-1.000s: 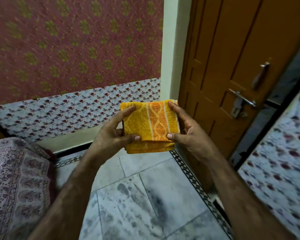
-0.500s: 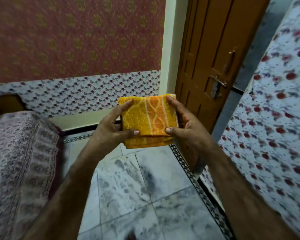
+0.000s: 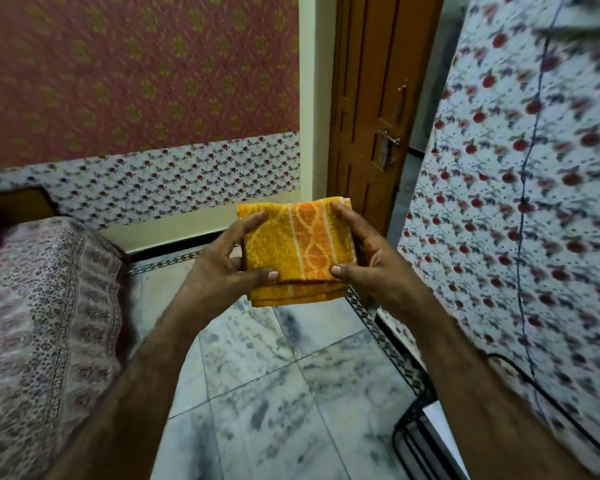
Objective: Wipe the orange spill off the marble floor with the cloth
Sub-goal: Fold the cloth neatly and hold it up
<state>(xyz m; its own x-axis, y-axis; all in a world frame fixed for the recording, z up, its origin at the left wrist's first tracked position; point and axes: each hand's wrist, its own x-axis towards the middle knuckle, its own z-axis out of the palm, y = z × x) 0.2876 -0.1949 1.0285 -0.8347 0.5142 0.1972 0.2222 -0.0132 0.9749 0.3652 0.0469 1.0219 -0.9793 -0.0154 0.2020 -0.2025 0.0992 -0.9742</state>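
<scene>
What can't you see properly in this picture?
Head view:
- The orange spill: none shows on the marble floor; the arms and cloth hide parts, the edges cut the rest.
- Most fingers of the left hand and right hand: behind the cloth.
- The black frame, bottom right: cut off by the edge.
- The flowered wall, right: blurred.

The cloth (image 3: 291,251) is folded terry towelling, yellow-orange, with a looped, matt, slightly rough pile and a flatter woven band. The marble floor (image 3: 291,393) is smooth polished stone, pale with grey veining and a soft sheen. The door (image 3: 368,98) is brown panelled wood with a satin finish; its latch (image 3: 388,142) is dull metal. Along the floor's left edge the bedspread (image 3: 42,306) is matt printed fabric. At the floor's right edge the rack (image 3: 413,441) is thin black wire.
</scene>
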